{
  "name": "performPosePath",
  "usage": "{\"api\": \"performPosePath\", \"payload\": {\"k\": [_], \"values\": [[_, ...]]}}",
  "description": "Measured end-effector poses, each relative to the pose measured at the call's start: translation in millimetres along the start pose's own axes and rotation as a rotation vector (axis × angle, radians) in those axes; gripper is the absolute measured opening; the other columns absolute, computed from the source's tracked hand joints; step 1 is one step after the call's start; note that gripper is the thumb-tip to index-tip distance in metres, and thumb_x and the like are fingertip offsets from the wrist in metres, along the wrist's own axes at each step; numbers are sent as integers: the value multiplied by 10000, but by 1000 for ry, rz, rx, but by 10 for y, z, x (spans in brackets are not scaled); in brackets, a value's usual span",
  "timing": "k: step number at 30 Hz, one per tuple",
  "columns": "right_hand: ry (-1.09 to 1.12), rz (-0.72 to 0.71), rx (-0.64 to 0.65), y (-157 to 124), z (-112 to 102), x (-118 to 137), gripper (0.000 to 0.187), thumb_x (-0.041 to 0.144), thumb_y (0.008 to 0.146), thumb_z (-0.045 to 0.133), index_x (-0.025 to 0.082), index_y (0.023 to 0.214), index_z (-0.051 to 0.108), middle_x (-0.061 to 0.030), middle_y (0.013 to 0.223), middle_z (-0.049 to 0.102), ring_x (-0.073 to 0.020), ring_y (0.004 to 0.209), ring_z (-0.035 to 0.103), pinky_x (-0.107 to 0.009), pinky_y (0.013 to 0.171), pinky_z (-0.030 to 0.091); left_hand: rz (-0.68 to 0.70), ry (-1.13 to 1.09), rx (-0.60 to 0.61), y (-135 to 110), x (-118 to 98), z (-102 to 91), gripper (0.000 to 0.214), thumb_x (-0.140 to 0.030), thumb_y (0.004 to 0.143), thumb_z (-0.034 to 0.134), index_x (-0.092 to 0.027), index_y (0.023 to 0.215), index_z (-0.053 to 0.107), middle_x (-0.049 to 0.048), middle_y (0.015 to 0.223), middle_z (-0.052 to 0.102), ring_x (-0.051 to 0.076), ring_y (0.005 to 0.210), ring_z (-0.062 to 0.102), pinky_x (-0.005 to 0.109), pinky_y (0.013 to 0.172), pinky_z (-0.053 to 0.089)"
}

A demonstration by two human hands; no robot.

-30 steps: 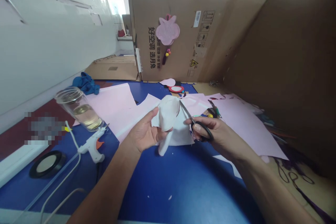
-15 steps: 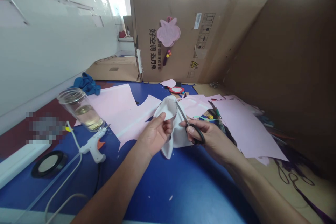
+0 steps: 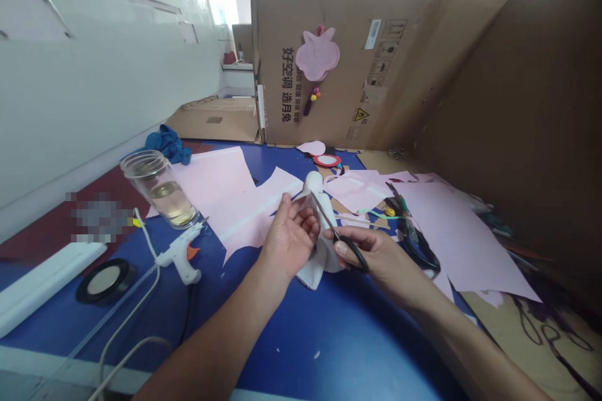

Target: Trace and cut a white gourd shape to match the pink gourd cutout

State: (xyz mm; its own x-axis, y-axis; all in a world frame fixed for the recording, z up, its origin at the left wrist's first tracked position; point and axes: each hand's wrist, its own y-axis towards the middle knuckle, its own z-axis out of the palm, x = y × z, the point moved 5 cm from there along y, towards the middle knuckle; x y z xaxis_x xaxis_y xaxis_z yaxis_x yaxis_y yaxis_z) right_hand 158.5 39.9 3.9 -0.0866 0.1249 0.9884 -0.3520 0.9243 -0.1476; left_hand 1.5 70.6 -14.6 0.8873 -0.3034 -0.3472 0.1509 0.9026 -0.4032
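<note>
Between my hands, above the blue table, is a white sheet piece (image 3: 313, 183) with curved edges; whether it is paper, felt or foam I cannot tell. My left hand (image 3: 291, 235) pinches its edge with curled fingers, palm turned up. My right hand (image 3: 371, 250) has its fingers in the black handles of a pair of scissors (image 3: 350, 250). The blades point up and away, lying against the white piece beside my left fingertips. Part of the piece is hidden behind my left fingers.
To the left stand an open glass jar (image 3: 169, 197) of pale liquid, a white glue gun (image 3: 183, 257) with cords, and a black tape roll (image 3: 106, 281). Pink sheets (image 3: 470, 232) lie on both sides. Behind rises a cardboard box (image 3: 348, 106) with a pink flower-shaped pouch (image 3: 318, 55) hanging on it.
The white piece has been turned and folded differently in my left hand, which has opened its palm more upward. My right hand keeps the scissors against it. The whole view has shifted slightly.
</note>
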Motion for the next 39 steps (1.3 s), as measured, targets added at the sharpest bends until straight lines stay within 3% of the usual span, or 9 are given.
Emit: {"api": "performPosePath", "payload": {"k": [3, 5, 9, 13, 16, 20, 26, 39], "values": [[-25, 6, 67, -10, 54, -17, 526, 588, 806, 883, 185, 1141, 832, 4, 750, 598, -150, 711, 480, -294, 685, 380, -61, 9, -17, 12, -3, -12, 460, -552, 1018, 640, -100, 1045, 716, 46, 785, 647, 134, 629, 632, 231, 572, 555], [-33, 12, 100, -17, 82, -26, 496, 572, 820, 876, 196, 1139, 831, 3, 767, 593, -153, 729, 473, -294, 694, 369, -46, 4, -59, 21, -33, -36, 304, -412, 1015, 687, -109, 1011, 706, 43, 782, 652, 129, 625, 631, 222, 562, 549], [-43, 34, 93, -22, 96, -32, 509, 577, 806, 881, 202, 1145, 819, 10, 755, 572, -155, 729, 452, -298, 695, 354, 93, -7, -166, 19, -130, -77, 93, -172, 1023, 638, -110, 1010, 705, 55, 774, 683, 125, 656, 653, 201, 618, 571], [-35, 40, 93, -17, 111, -21, 515, 584, 795, 882, 205, 1136, 809, 16, 756, 557, -155, 728, 440, -300, 698, 350, 253, -45, -89, -22, -233, 5, 121, -126, 1038, 601, -112, 1088, 711, 93, 967, 787, 158, 850, 752, 252, 803, 626], [-24, 49, 71, -8, 111, -29, 559, 614, 765, 890, 190, 1117, 798, 25, 731, 523, -153, 714, 423, -300, 687, 339, 336, -50, -24, -69, -287, 59, 188, -140, 1045, 596, -126, 1188, 718, 105, 1084, 815, 181, 981, 778, 306, 925, 625], [-22, 46, 79, 3, 110, -65, 585, 619, 764, 889, 174, 1131, 790, 28, 745, 502, -143, 714, 404, -291, 681, 314, 422, -9, 39, -114, -330, 90, 252, -195, 1025, 649, -133, 1256, 727, 125, 1126, 823, 209, 1018, 788, 343, 963, 618], [-45, 22, 79, -5, 83, -102, 516, 566, 828, 864, 209, 1191, 782, 29, 768, 510, -142, 718, 394, -285, 667, 292, 398, 7, 74, -128, -319, 125, 299, -232, 1028, 646, -132, 1299, 723, 152, 1168, 819, 237, 1060, 792, 374, 1008, 612], [0, 8, 108, 9, 82, -116, 477, 528, 836, 874, 211, 1183, 795, 22, 799, 523, -133, 729, 398, -277, 674, 300, 350, -3, 103, -156, -271, 141, 274, -241, 1044, 626, -111, 1261, 731, 168, 1173, 815, 239, 1046, 796, 347, 947, 629]]}}
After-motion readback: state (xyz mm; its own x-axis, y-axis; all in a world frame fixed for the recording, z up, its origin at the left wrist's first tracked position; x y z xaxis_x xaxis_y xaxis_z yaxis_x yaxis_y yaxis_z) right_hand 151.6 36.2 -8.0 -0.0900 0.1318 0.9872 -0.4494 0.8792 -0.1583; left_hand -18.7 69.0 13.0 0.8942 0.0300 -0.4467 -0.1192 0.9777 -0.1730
